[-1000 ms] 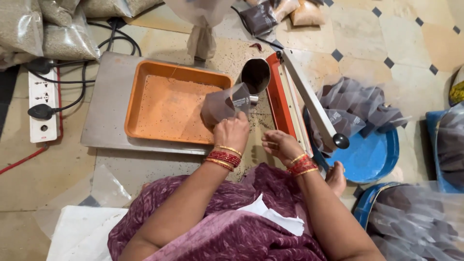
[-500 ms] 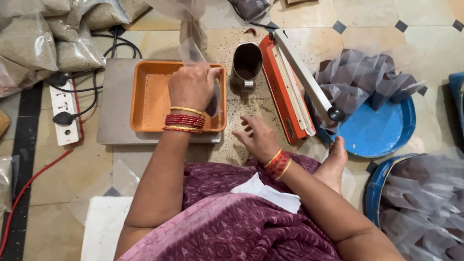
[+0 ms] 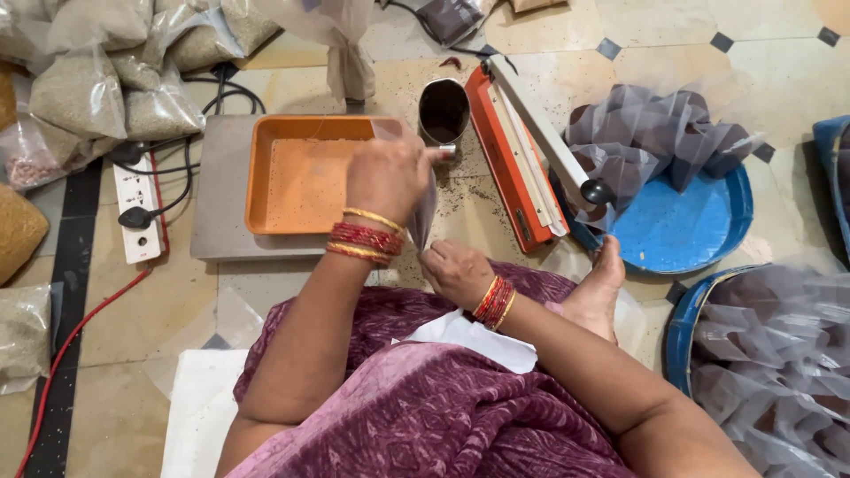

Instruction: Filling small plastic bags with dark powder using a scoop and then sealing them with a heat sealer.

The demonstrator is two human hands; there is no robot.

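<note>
Clear plastic pouch [image 3: 425, 208] hangs between my hands: left hand [image 3: 387, 177] pinches its top, right hand [image 3: 456, 273] grips its bottom, beside the orange tray [image 3: 297, 173].

A tiled floor [image 3: 372, 40] carries a grey scale [image 3: 221, 186] with an orange tray [image 3: 301, 173], a white power strip [image 3: 137, 208], filled grain bags [image 3: 80, 93], an orange heat sealer [image 3: 513, 150], a metal cup [image 3: 443, 111] and a blue tray [image 3: 682, 235].
</note>
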